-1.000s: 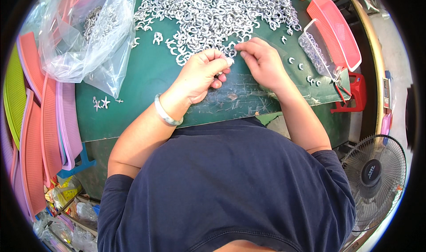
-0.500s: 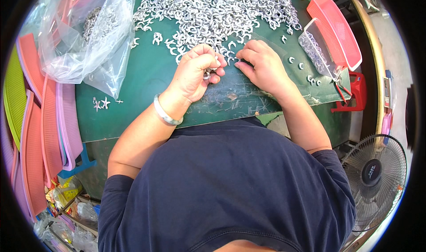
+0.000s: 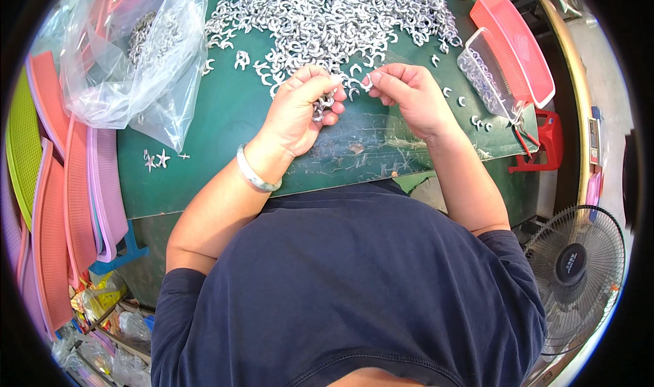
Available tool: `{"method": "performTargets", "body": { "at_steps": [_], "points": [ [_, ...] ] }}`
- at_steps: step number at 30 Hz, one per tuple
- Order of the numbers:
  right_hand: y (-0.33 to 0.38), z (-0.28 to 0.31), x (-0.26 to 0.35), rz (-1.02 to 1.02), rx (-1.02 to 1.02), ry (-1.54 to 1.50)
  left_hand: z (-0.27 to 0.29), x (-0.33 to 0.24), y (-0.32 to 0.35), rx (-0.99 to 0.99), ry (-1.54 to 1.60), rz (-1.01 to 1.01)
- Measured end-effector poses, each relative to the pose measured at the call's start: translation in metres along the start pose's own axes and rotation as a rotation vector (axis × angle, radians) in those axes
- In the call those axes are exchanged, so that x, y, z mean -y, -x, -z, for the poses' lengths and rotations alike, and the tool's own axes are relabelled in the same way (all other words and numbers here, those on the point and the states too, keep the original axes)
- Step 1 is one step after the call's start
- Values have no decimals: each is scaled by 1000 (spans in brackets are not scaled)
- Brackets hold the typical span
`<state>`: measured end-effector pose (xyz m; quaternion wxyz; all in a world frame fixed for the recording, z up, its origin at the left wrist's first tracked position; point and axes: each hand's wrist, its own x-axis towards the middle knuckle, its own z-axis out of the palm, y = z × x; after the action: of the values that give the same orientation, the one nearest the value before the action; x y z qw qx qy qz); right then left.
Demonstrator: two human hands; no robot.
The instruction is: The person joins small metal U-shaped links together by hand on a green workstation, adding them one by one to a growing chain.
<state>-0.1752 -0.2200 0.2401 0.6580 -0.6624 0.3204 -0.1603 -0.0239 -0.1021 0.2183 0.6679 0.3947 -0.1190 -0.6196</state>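
Observation:
A large heap of small silvery crescent-shaped metal pieces [image 3: 340,19] covers the far part of the green table [image 3: 225,148]. My left hand [image 3: 304,107], with a pale bangle [image 3: 255,171] at its wrist, is closed round several of these crescent pieces [image 3: 323,105]; some show between palm and fingertips. To its right, my right hand [image 3: 409,97] pinches one light crescent piece [image 3: 367,84] between thumb and forefinger at the near edge of the heap. The two hands are a short gap apart. The curled fingers hide part of what the left hand holds.
At the left stands a clear plastic bag [image 3: 136,60] with metal pieces inside. Star-shaped pieces [image 3: 162,158] lie below it. On the right are a pink basket [image 3: 518,50], a clear tub [image 3: 480,73] of pieces and red-handled pliers [image 3: 523,140]. A fan [image 3: 572,271] stands at the lower right.
My right hand has lifted slightly and turned, its fingers going from reaching down at the heap's edge to pinching a crescent piece. The left hand's fingers have loosened a little, showing more pieces.

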Motion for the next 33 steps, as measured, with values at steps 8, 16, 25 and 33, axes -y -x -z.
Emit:
{"method": "performTargets", "body": {
  "at_steps": [8, 16, 25, 33],
  "points": [
    [2, -16, 4, 64, -28, 8, -6, -3, 3, 34, -69, 113],
    [0, -15, -10, 470, -123, 925, -1, -1, -1, -2, 11, 35],
    [-1, -14, -18, 542, -178, 1068, 0, -5, 1, -47, -13, 34],
    [5, -27, -13, 539, -196, 1207, 2, -1, -2, -46, 33, 18]
  ]
}}
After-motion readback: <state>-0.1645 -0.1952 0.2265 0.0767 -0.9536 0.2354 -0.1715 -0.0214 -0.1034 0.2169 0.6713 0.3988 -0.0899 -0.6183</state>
